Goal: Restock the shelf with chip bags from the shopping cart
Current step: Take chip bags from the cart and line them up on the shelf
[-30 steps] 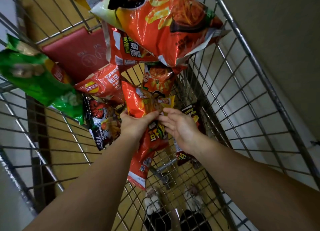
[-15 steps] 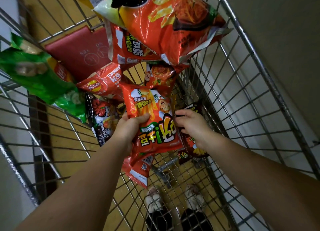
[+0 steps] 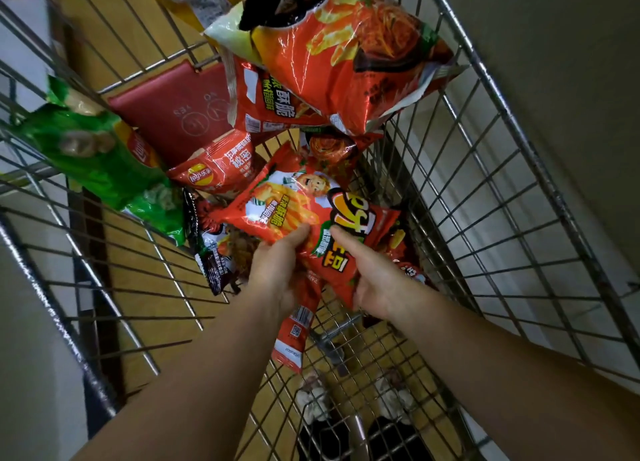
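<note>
Item in hand: one orange chip bag (image 3: 298, 211), held above the other bags inside the wire shopping cart (image 3: 485, 190), my left hand (image 3: 277, 266) gripping its lower edge with thumb on top, my right hand (image 3: 374, 280) pinching its right lower corner, fingers of both curled round the packet. Stock in the cart: a large red-orange bag (image 3: 349, 52) at the top, a red bag with white lettering (image 3: 270, 104) below it, a small red bag (image 3: 218, 166), a green bag (image 3: 100, 155) at left, a dark bag (image 3: 214, 249) beside my left wrist. Under the held bag, another red packet (image 3: 294, 336) lies on the cart floor.
</note>
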`<state>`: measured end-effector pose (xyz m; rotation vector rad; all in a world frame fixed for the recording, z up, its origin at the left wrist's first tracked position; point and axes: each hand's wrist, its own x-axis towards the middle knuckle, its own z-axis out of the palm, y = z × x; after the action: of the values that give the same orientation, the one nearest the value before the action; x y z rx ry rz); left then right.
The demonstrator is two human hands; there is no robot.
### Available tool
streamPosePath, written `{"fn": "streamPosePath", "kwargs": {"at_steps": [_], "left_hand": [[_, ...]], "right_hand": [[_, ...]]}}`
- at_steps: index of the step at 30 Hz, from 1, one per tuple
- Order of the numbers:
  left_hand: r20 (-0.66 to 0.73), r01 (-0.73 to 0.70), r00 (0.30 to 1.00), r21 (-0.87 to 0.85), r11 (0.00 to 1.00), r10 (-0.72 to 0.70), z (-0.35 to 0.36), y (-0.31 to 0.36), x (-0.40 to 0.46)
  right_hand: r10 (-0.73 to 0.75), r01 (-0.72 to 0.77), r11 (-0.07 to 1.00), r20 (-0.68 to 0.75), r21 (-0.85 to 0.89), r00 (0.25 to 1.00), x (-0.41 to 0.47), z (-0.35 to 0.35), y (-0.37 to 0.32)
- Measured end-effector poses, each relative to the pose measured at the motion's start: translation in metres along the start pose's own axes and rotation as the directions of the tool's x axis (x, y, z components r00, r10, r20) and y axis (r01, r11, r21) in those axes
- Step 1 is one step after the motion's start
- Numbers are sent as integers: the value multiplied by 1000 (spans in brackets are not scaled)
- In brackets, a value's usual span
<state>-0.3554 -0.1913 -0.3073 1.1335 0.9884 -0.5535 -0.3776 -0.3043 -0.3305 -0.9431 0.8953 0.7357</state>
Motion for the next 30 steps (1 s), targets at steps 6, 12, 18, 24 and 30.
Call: {"fn": "streamPosePath", "kwargs": {"at_steps": [6,12,18,24,30], "left_hand": [[-149,-296,806,736,608,573,-23,23,-2],[490,-499,836,866,-30,246,-16,44,-13],[480,-394,877,751,531,-28,-20,31,-12],[350,-298,936,734,610,36,-27,24,-6],[-3,-142,980,683,717,197,-30,5,16]], "right_hand": [[-142,110,964,-118,-244,983,4,-27,-22],[-33,164,559,176,-813,984,-8,-35,-62],[83,243,360,290,-901,953,-12,-17,-77],[-286,360,460,248,-811,925,-4,-22,-60],[-587,171,479,-169,-861,792,14,-49,-28]]}}
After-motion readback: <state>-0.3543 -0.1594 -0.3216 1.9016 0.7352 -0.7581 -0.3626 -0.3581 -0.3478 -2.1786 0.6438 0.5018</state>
